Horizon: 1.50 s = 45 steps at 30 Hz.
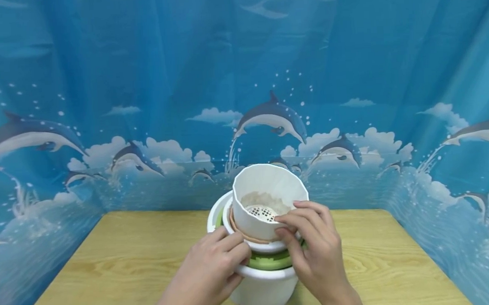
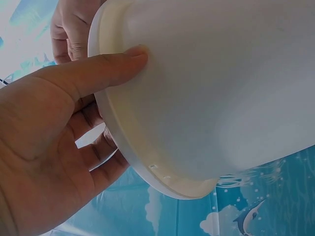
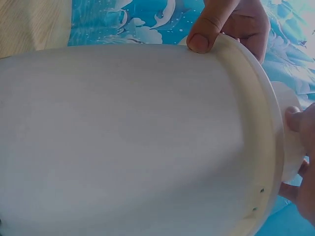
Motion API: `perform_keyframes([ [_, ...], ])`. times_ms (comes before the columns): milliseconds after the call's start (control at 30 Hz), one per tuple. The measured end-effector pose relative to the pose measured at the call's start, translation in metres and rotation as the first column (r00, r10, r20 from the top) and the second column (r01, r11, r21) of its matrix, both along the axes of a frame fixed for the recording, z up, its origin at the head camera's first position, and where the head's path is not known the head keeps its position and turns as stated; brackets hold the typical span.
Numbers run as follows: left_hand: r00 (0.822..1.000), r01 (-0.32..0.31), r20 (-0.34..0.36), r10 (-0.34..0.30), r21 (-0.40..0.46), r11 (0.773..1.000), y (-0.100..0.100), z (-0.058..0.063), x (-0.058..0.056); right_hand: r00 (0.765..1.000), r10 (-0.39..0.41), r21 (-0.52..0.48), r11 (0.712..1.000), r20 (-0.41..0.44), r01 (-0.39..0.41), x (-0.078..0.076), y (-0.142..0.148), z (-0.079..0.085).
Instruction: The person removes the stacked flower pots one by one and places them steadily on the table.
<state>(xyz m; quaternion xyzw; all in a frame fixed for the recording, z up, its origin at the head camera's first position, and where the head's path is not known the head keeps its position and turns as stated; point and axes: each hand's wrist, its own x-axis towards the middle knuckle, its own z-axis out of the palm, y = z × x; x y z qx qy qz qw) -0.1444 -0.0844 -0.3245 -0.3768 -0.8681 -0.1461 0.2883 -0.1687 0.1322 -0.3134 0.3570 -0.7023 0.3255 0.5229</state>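
Note:
A stack of nested plant pots stands upright before me. Outermost is a large white pot (image 1: pixel 265 295); my left hand (image 1: pixel 214 270) grips its near-left rim, with the thumb pressed on the outer wall (image 2: pixel 211 93) in the left wrist view. Inside it sit a green pot (image 1: pixel 271 262), another white pot (image 1: pixel 267 248) and a thin orange-brown rim (image 1: pixel 254 240). Topmost is a small white pot (image 1: pixel 266 176) with a scalloped edge, a grid of drain holes and brown dirt stains. It tilts toward me, and my right hand (image 1: pixel 318 247) pinches its near-right wall.
The stack stands near the front of a wood-grain table (image 1: pixel 122 267). Behind and at both sides hangs a blue curtain (image 1: pixel 175 73) printed with dolphins and clouds.

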Motion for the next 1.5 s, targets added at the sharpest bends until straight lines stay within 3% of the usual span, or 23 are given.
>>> perform_keyframes([
  [200,1.000,0.002,-0.024,-0.001,0.006,1.000,-0.001,0.001,-0.001,0.997,0.005,-0.062,0.998,-0.074,-0.010,0.001,0.000,0.004],
  [333,1.000,0.001,0.001,-0.001,0.000,1.000,-0.001,0.001,0.000,0.997,-0.004,-0.076,0.997,-0.078,-0.002,0.002,0.001,0.006],
  [500,1.000,-0.001,0.031,0.001,-0.007,1.000,-0.001,0.001,0.001,0.997,0.012,-0.044,0.999,-0.080,-0.016,0.003,0.003,0.006],
  [933,1.000,0.005,-0.004,-0.005,-0.004,1.000,-0.001,-0.001,0.000,0.989,0.021,-0.012,1.000,-0.145,-0.023,0.003,0.000,0.008],
  [1500,0.996,-0.002,0.088,0.004,-0.018,1.000,-0.002,0.000,0.001,0.956,-0.021,-0.239,0.970,-0.294,-0.052,0.002,0.006,0.019],
])
